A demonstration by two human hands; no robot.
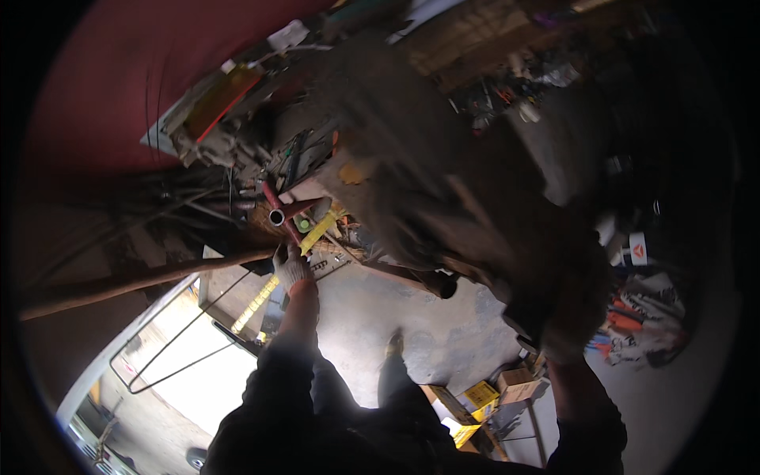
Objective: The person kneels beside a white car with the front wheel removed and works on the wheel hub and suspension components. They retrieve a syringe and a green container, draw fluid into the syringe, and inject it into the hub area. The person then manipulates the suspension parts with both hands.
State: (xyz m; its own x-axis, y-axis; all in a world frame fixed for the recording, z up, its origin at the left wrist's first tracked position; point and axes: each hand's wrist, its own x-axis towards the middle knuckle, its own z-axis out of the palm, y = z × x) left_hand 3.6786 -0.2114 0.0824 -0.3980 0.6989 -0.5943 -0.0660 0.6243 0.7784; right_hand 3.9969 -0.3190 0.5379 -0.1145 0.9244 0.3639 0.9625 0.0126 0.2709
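My left hand (292, 269), in a pale glove, is closed at the lower end of a red metal tube (289, 222), which has a branch with an open round end. A yellow wrapped strip (318, 231) runs beside it. My right hand (564, 336), also gloved, is raised at the lower end of a large dark, dirty object (443, 182) that blurs across the middle and right of the view. Shadow and blur hide its fingers and whatever they may hold.
A long wooden pole (150, 277) crosses the left side. Cluttered tools (507, 99) lie on shelving above. Cardboard boxes (516, 384) sit low on the right, near a pile of bags (645, 317). My feet stand on a grey floor (356, 321); a bright opening (170, 356) is at lower left.
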